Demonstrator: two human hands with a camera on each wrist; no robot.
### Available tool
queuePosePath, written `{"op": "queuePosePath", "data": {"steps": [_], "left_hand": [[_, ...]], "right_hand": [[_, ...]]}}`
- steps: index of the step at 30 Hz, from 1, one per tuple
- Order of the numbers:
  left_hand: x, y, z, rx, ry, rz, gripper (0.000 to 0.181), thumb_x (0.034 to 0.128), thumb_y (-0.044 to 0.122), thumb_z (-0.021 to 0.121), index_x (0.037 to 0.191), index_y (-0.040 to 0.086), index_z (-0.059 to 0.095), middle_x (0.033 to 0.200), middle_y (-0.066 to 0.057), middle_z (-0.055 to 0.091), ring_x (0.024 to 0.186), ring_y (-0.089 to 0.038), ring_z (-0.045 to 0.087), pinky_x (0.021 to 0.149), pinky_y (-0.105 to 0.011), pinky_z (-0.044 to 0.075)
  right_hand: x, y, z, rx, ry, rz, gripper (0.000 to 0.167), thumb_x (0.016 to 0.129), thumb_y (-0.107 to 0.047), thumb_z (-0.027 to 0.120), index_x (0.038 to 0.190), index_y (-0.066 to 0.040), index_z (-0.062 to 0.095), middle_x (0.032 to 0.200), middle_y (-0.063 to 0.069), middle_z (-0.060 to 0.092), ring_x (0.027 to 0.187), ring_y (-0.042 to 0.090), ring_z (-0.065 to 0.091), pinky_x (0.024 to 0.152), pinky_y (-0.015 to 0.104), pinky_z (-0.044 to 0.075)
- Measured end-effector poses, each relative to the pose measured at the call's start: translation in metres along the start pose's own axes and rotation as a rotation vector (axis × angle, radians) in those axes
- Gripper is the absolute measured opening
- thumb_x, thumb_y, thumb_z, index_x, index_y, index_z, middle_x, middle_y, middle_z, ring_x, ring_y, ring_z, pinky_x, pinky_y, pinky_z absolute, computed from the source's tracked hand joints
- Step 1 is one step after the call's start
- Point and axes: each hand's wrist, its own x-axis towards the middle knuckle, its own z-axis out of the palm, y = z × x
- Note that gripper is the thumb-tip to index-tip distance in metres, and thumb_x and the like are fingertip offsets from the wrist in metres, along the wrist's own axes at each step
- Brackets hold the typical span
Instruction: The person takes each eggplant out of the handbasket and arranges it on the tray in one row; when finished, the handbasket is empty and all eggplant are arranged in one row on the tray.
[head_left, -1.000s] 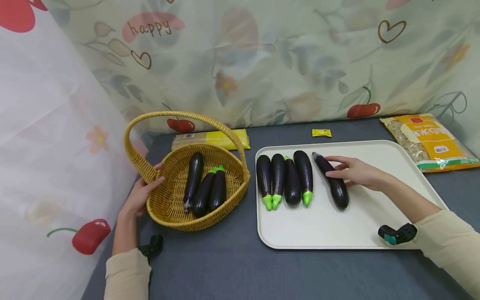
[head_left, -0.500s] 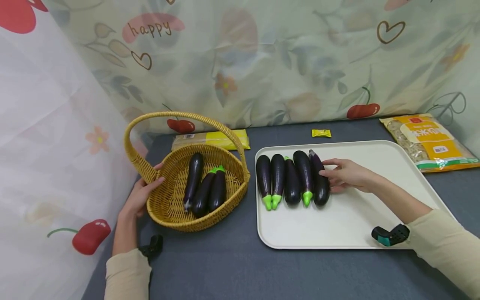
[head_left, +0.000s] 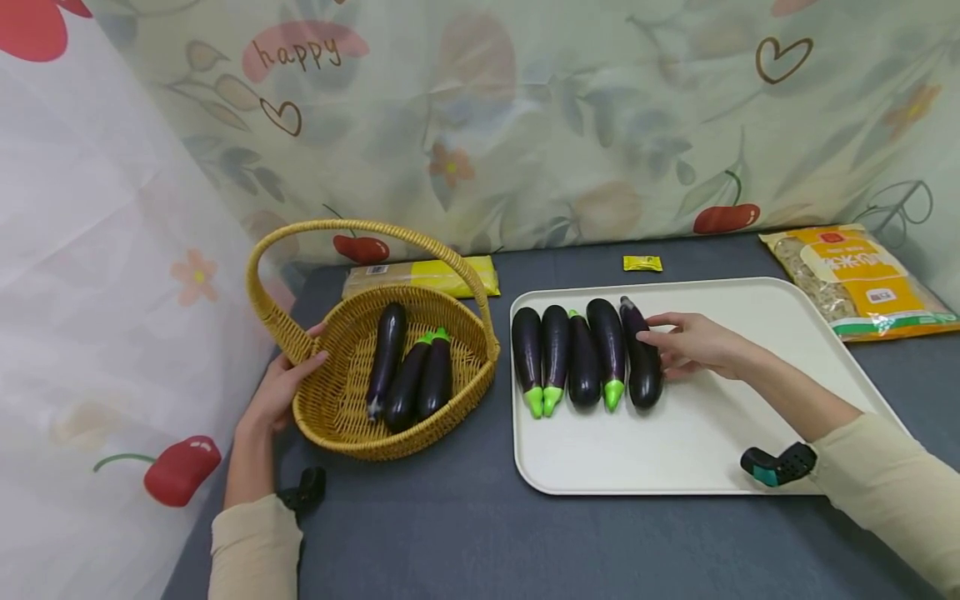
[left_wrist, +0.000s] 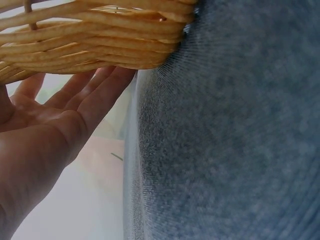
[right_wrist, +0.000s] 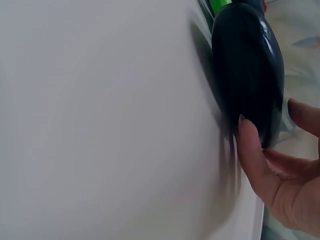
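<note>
The wicker basket stands tilted on the left, with three eggplants inside, one of them at its left. My left hand grips its rim beside the handle, thumb over the edge; in the left wrist view the hand's long fingers lie against the weave. On the white tray, several eggplants lie side by side. My right hand holds the rightmost eggplant between thumb and fingers; its blunt end shows in the right wrist view, with that hand around it.
Behind the basket lies a yellow packet. A small yellow sachet sits behind the tray, and an orange and clear bag is at the back right. Patterned cloth hangs behind and at the left.
My right hand has moved left with the eggplant, which now lies beside the others on the tray and stands straighter than before. My left hand and the basket have stayed put.
</note>
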Motion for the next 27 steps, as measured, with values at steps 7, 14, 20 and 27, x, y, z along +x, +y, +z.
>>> {"op": "queuePosePath", "data": {"steps": [7, 14, 20, 27], "left_hand": [[0.0001, 0.0007, 0.0010, 0.001, 0.003, -0.001, 0.061, 0.0983, 0.021, 0.056, 0.152, 0.018, 0.027, 0.154, -0.017, 0.019, 0.119, -0.020, 0.049, 0.084, -0.026, 0.049], [0.0007, 0.0012, 0.0013, 0.001, -0.003, -0.004, 0.061, 0.0984, 0.022, 0.056, 0.152, 0.019, 0.027, 0.152, -0.020, 0.021, 0.115, -0.020, 0.052, 0.083, -0.027, 0.050], [0.0005, 0.0001, 0.0002, -0.003, 0.001, 0.004, 0.061, 0.0981, 0.022, 0.056, 0.152, 0.018, 0.028, 0.153, -0.019, 0.020, 0.117, -0.020, 0.051, 0.083, -0.026, 0.050], [-0.0002, 0.0003, -0.0002, 0.009, 0.009, 0.005, 0.060, 0.0984, 0.021, 0.056, 0.152, 0.017, 0.028, 0.154, -0.018, 0.019, 0.119, -0.020, 0.048, 0.084, -0.025, 0.049]], "right_hand": [[0.0033, -0.0017, 0.0012, -0.073, 0.060, 0.019, 0.083, 0.091, -0.046, 0.061, 0.146, 0.004, 0.025, 0.115, 0.023, 0.046, 0.085, 0.020, 0.056, 0.070, 0.032, 0.053], [0.0053, -0.0008, 0.0036, -0.084, 0.091, 0.018, 0.080, 0.091, -0.042, 0.064, 0.144, 0.005, 0.028, 0.111, 0.021, 0.049, 0.081, 0.018, 0.056, 0.068, 0.031, 0.053], [0.0029, -0.0059, 0.0082, -0.049, 0.081, 0.002, 0.079, 0.091, -0.040, 0.063, 0.144, 0.008, 0.027, 0.105, 0.018, 0.050, 0.080, 0.017, 0.057, 0.066, 0.031, 0.054], [0.0018, -0.0075, 0.0083, -0.103, 0.091, 0.002, 0.078, 0.093, -0.042, 0.061, 0.143, 0.009, 0.030, 0.108, 0.020, 0.049, 0.082, 0.019, 0.057, 0.067, 0.030, 0.054]]}}
